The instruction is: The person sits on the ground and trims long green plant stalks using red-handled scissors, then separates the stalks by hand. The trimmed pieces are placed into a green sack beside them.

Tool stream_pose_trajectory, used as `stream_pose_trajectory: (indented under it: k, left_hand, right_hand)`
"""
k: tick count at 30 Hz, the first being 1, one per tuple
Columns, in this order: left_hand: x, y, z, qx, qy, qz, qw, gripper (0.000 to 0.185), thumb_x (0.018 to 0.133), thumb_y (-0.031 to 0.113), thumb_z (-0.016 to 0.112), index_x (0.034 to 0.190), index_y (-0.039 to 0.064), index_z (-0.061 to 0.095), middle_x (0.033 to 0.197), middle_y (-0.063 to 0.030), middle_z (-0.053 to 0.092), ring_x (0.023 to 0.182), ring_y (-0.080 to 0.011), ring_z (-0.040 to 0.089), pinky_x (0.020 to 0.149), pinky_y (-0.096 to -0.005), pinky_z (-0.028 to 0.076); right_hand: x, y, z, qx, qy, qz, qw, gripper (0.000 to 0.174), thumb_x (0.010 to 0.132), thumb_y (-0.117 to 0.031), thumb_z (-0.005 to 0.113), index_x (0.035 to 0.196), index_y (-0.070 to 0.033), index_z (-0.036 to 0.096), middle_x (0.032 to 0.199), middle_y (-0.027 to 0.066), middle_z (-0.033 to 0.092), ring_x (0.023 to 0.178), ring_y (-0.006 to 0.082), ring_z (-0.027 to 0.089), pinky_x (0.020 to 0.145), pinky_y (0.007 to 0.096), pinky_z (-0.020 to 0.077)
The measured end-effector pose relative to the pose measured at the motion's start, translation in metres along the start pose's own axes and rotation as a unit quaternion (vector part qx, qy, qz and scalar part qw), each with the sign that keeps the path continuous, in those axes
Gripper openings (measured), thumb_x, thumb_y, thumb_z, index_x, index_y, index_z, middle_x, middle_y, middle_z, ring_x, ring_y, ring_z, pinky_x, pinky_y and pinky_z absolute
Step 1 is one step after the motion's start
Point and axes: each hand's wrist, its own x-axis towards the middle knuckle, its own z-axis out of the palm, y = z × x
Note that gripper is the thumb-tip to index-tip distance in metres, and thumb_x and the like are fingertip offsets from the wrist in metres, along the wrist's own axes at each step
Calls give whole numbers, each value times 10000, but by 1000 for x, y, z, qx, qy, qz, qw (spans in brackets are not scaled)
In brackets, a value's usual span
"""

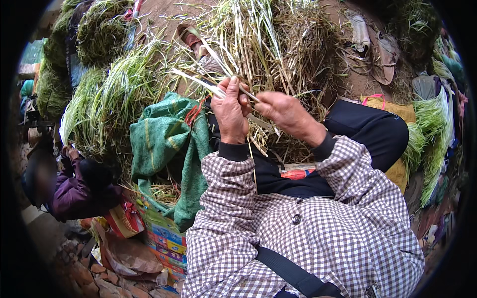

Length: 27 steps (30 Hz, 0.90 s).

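Observation:
My left hand (231,111) grips a few pale, long-leaved stalks (197,82), thumb pressed on top. Their white ends stick out to the left. Between my two hands runs a thin stalk (250,94), its near end pinched by the fingers of my right hand (288,114). That hand is slightly blurred. Just beyond them lies a big heap of leafy green stalks (257,33), with brown, dirty roots and dry matter (309,44) on its right side. Some loose straw-like bits (257,139) hang below my hands.
A green woven sack (160,138) stands at my left, beside stacked colourful cartons (167,238). More green bundles (123,78) lie further left, where another person (82,186) handles stalks. Pale greens (434,141) rest at right near a yellow sack (397,173). A cloth (384,56) lies beyond.

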Motion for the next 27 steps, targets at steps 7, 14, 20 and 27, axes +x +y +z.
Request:
stream_pose_trajectory:
  k: [7, 14, 20, 27]
  left_hand:
    - [43, 37, -71, -62, 146, 131, 979, 97, 967, 146, 570, 945, 58, 536, 708, -38, 570, 447, -47, 432, 349, -178, 321]
    - [34, 46, -64, -19, 64, 93, 993, 87, 982, 141, 549, 949, 67, 518, 724, -35, 581, 457, -41, 430, 355, -187, 319]
    - [5, 43, -15, -81, -18, 59, 995, 92, 987, 165, 546, 1000, 76, 523, 787, -40, 610, 501, -44, 465, 389, -189, 355]
    - [-22, 3, 6, -7, -86, -46, 995, 273, 1006, 261, 508, 1160, 36, 506, 978, -89, 651, 796, -182, 642, 749, -358, 578]
  right_hand:
    - [-98, 15, 6, -101, -38, 102, 989, 200, 988, -202, 490, 885, -31, 484, 707, 145, 550, 627, 314, 613, 502, 424, 457]
    - [-115, 22, -41, -142, -44, 123, 981, 566, 893, -361, 622, 1334, -31, 489, 1265, 179, 573, 1115, 336, 558, 933, 403, 429]
    - [-55, 8, 6, -1, 34, 47, 998, 329, 944, -252, 570, 1199, -44, 555, 1021, 132, 625, 938, 298, 612, 844, 410, 463]
    - [-57, 10, 23, -33, 48, 60, 996, 178, 970, -212, 521, 1017, -44, 559, 777, 160, 622, 701, 368, 636, 597, 428, 503]
